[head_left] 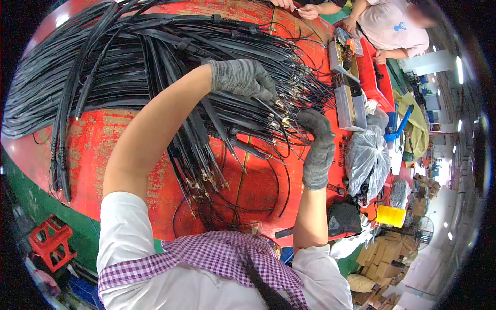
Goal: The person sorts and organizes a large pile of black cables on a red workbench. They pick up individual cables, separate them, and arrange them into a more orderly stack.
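Observation:
Many black cables (pixel 119 57) lie in a thick bundle across the red table, with thin leads and brass-coloured metal ends at the right. My left hand (pixel 244 80), in a grey knit glove, is over these ends. Its fingers are curled and pressed together, and what they pinch is hidden. Right of the ends is my right hand (pixel 318 147), in a dark grey glove. Its fingers bend inward toward the left hand, closed on something too small to name. A smaller group of cable ends (pixel 206 178) hangs toward me, below my left forearm.
On the right of the red table (pixel 98 155) stand clear plastic bins (pixel 349 106), a red crate (pixel 374 77) and a clear plastic bag (pixel 367 160). A yellow box (pixel 391 216) lies nearer. Co-workers' hands (pixel 309 11) are at the far edge. A red stool (pixel 51 242) stands lower left.

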A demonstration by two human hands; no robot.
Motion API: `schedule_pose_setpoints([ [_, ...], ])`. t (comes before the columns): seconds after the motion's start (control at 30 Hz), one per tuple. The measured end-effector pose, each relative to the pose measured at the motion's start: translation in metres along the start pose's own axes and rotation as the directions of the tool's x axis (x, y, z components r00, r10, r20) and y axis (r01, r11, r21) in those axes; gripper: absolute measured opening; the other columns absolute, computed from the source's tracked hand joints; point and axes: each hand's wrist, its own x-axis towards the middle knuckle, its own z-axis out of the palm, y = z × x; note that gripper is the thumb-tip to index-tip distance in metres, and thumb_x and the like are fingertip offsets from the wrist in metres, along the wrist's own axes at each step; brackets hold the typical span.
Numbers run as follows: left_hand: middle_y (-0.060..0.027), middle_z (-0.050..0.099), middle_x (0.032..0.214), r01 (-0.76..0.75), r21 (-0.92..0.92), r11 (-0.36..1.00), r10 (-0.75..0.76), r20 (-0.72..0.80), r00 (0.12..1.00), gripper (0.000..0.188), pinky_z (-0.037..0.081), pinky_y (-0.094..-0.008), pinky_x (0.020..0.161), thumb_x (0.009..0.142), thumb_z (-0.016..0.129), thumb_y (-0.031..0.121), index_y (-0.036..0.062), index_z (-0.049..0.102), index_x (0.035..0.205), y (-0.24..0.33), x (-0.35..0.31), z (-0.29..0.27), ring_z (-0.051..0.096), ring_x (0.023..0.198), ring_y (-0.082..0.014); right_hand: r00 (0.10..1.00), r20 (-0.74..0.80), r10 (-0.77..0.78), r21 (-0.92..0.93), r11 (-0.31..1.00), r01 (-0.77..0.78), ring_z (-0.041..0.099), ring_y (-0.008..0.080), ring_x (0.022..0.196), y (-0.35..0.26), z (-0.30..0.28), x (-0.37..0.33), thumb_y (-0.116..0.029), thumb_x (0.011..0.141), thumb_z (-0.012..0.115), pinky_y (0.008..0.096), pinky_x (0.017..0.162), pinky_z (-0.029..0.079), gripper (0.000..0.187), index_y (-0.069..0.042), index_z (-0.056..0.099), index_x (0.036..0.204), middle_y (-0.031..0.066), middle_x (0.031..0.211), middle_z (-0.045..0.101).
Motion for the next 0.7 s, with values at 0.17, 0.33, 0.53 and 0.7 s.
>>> schedule_pose_setpoints([
  [0.17, -0.01, 0.063, 0.089, -0.062, 0.017, 0.998, 0.062, -0.022, 0.998, 0.023, 0.046, -0.0299, 0.077, 0.078, 0.058, 0.023, 0.0036, 0.063, 0.09, -0.007, 0.001, 0.001, 0.06, 0.085, -0.0192, 0.998, 0.063, 0.016, -0.294, 0.956, 0.003, 0.054, 0.0225, 0.091, -0.008, 0.003, 0.001, -0.055, 0.087, 0.02, 0.0339, 0.085, 0.038, 0.066, -0.001, 0.053, 0.105, 0.0113, 0.096, 0.058],
  [0.33, -0.0097, 0.063, 0.089, -0.007, -0.003, 1.0, 0.007, -0.017, 1.0, 0.023, 0.046, -0.03, 0.077, 0.078, 0.058, 0.023, 0.0039, 0.063, 0.091, -0.005, 0.002, 0.001, 0.059, 0.084, -0.0199, 0.994, 0.108, -0.03, -0.31, 0.949, 0.062, 0.055, 0.0218, 0.089, 0.004, -0.001, 0.002, -0.054, 0.088, 0.019, 0.034, 0.083, 0.04, 0.065, -0.002, 0.052, 0.106, 0.011, 0.095, 0.058],
  [0.53, -0.0096, 0.063, 0.089, -0.068, -0.02, 0.998, 0.067, -0.026, 0.997, 0.022, 0.046, -0.0295, 0.076, 0.078, 0.059, 0.022, 0.0036, 0.063, 0.091, -0.01, 0.002, 0.002, 0.059, 0.084, -0.0192, 0.993, 0.029, 0.11, -0.229, 0.968, -0.1, 0.055, 0.0207, 0.089, 0.0, 0.004, 0.0, -0.06, 0.085, 0.019, 0.0342, 0.083, 0.04, 0.069, -0.002, 0.051, 0.105, 0.0109, 0.096, 0.058],
  [0.7, -0.0098, 0.063, 0.088, -0.053, -0.051, 0.997, 0.053, -0.013, 0.999, 0.022, 0.046, -0.0296, 0.076, 0.079, 0.059, 0.022, 0.0036, 0.063, 0.091, -0.009, 0.002, 0.003, 0.059, 0.084, -0.0192, 1.0, 0.016, 0.023, -0.135, 0.991, -0.021, 0.055, 0.0204, 0.088, 0.003, 0.005, -0.001, -0.059, 0.085, 0.018, 0.0338, 0.083, 0.04, 0.069, -0.002, 0.054, 0.101, 0.0104, 0.096, 0.059],
])
